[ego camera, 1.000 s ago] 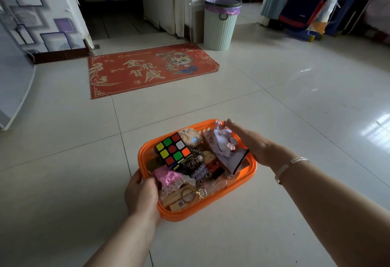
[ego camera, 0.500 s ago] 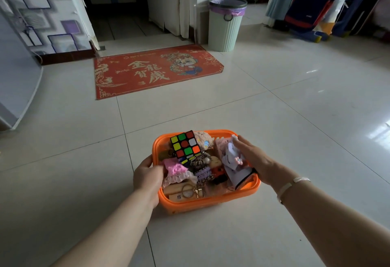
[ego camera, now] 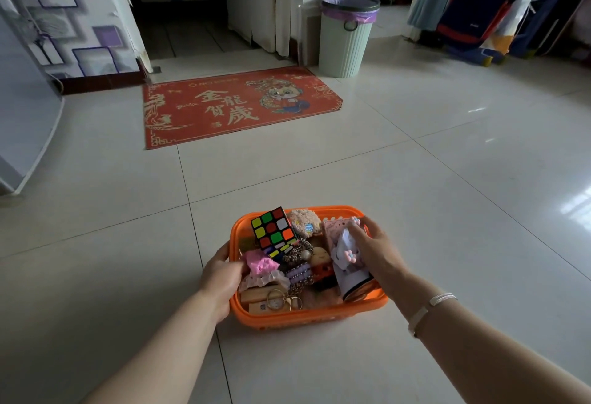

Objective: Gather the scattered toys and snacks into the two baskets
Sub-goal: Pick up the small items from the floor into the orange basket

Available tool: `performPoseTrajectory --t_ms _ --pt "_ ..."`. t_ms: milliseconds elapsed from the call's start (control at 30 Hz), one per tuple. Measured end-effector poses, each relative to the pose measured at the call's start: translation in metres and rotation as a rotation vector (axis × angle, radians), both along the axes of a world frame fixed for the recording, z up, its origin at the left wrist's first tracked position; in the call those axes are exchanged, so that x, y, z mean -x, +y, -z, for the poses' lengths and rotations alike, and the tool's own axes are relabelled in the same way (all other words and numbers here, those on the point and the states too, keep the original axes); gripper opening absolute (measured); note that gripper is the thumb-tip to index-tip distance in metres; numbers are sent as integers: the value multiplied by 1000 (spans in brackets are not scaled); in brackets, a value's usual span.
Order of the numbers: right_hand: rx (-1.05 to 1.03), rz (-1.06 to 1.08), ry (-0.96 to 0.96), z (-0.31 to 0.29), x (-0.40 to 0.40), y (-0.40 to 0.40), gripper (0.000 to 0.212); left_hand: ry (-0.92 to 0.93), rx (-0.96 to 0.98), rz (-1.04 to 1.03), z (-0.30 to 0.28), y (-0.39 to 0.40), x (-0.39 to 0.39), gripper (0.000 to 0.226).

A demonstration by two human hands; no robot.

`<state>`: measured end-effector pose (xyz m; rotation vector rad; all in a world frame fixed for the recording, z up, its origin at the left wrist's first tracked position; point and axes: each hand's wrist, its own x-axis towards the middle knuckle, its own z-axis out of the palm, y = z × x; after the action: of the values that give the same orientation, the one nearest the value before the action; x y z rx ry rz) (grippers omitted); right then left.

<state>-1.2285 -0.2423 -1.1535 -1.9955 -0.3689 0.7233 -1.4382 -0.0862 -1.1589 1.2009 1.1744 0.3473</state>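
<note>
An orange basket full of toys sits low over the tiled floor in front of me. Inside lie a colour cube, a fuzzy beige plush, a pink frilly piece, a small doll, a pink-and-lilac box and a key ring. My left hand grips the basket's left rim. My right hand lies along the right rim, fingers over the pink box. Only one basket is in view.
A red doormat lies ahead by a dark doorway. A pale green bin with a purple liner stands beside a white wall corner. Hanging clothes and bags fill the far right. A white panel leans at the left.
The basket has come lower and nearer to me with both hands on its rims. My right hand has slid further over the pink box.
</note>
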Motion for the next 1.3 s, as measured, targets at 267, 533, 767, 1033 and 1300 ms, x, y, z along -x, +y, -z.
performPoseTrajectory --t_ms 267,533,767,1033,1300 --pt "-10 102 14 -17 15 -3 57 -83 35 -12 -5 -1 5 76" --pt "-31 114 40 -13 13 -6 51 -78 -409 145 -37 -7 -1 102" --pt "-53 115 51 -13 13 -6 50 200 -931 395 -49 -13 -29 72" --pt "-84 89 47 -11 13 -8 42 90 -1067 580 -62 -36 -75 78" --pt "-149 -12 66 -17 16 -19 30 373 -1192 816 -47 -36 -84 89"
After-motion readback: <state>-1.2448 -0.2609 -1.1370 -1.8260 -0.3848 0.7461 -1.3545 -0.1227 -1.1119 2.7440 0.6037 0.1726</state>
